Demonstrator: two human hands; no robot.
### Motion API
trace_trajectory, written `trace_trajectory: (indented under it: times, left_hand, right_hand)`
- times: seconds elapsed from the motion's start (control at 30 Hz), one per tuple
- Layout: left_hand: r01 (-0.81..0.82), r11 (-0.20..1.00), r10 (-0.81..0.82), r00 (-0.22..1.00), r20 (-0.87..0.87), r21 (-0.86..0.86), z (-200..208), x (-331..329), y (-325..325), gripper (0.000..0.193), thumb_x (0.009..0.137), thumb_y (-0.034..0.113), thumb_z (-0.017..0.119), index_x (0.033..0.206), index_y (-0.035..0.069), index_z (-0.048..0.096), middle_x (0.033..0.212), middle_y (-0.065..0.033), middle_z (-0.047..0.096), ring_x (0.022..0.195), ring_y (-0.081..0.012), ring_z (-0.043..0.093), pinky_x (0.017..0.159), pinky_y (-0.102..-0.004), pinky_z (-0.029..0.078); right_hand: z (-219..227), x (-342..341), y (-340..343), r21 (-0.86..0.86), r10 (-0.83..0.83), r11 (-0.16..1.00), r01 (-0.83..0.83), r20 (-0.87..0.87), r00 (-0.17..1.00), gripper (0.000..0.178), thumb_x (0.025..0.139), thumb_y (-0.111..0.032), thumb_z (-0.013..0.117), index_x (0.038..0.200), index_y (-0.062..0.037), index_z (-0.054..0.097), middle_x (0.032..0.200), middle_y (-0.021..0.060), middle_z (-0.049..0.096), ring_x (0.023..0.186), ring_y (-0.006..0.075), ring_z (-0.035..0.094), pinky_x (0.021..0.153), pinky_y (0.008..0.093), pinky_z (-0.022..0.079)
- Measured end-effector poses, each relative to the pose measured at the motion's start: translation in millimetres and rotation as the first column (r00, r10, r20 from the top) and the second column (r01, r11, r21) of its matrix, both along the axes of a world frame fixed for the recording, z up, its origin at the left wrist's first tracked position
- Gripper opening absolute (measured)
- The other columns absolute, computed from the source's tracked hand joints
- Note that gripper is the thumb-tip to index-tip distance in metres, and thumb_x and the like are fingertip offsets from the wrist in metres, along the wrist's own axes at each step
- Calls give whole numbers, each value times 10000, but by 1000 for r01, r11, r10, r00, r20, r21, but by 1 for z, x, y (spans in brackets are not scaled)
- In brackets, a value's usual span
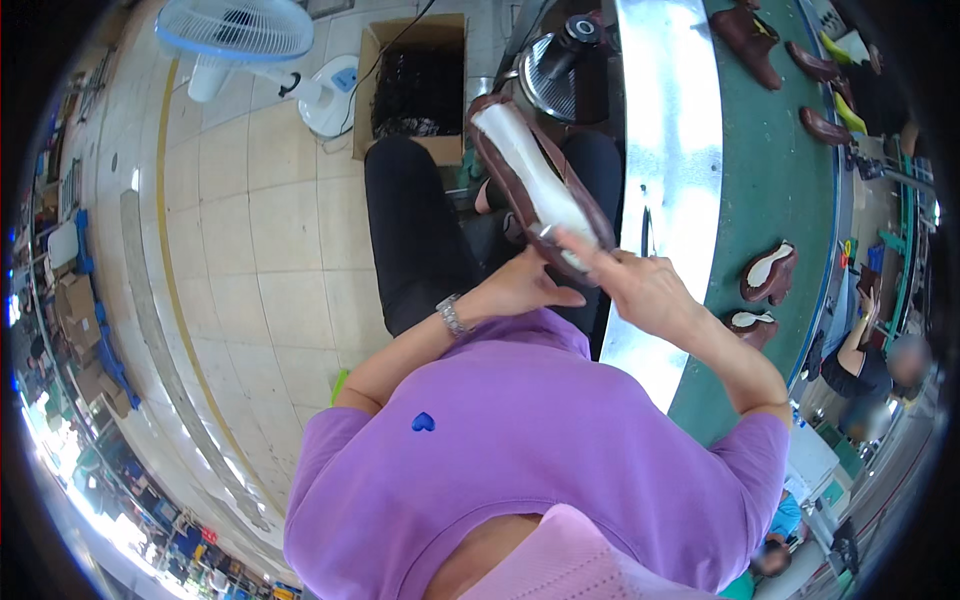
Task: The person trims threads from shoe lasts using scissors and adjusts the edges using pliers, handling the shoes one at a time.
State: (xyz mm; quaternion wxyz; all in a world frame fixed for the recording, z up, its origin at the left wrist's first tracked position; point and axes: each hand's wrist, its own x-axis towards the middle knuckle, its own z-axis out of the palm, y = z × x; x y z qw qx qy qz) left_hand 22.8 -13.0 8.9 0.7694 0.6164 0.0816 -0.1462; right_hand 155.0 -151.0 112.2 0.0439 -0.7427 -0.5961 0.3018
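A brown shoe [536, 172], its pale underside turned up, is held aslant above the lap, over the right thigh. Its near end is cradled by the left hand [520, 286], whose thumb is spread clear of it; the other fingers are hidden, so how far they are closed cannot be told. The same end is reached by the right hand [640, 290], partly curled with the forefinger stretched over the underside; something shiny shows at its tip, too blurred to identify, and whether it is gripped cannot be told.

To the right of the shoe, a bench [674, 130] is faced with a strip of bright, reflective metal. Past that strip from the shoe, a green surface [790, 190] is set with a brown boot [748, 42], more brown shoes [770, 272] and lime-green forms [850, 112].

Just beyond the shoe's far end, a round metal device [542, 80] is topped with a dark knob. Left of that end, a cardboard box [438, 149] is filled with dark material, and a fan [235, 30] is stood farther left on pale floor tiles [285, 230], crossed by a yellow line [166, 170]. Well right of the shoe, another person [860, 368] is seen past the green surface.
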Motion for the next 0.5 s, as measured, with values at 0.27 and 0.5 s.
trace_trajectory:
  times: [0.27, 0.5]
  left_hand:
    - [-568, 446, -115, 730, 674, 691, 49, 124, 65, 560, 751, 311, 702, 1193, 8, 535, 1128, -180, 572, 1082, -315, 520, 945, -362, 383]
    - [-262, 496, -111, 926, 360, 828, 13, 169, 109, 388, 879, 387, 503, 801, 44, 668, 740, -215, 613, 725, -376, 597, 651, -426, 464]
  right_hand:
    - [3, 36, -27, -15, -749, 559, 829, -437, 498, 678, 912, -84, 468, 1451, -147, 60, 753, 105, 618, 640, 172, 612, 608, 315, 490]
    - [-15, 60, -8, -290, -700, 530, 797, -680, 219, 575, 934, -107, 458, 1422, -51, 159, 971, 103, 612, 819, 166, 618, 737, 296, 506]
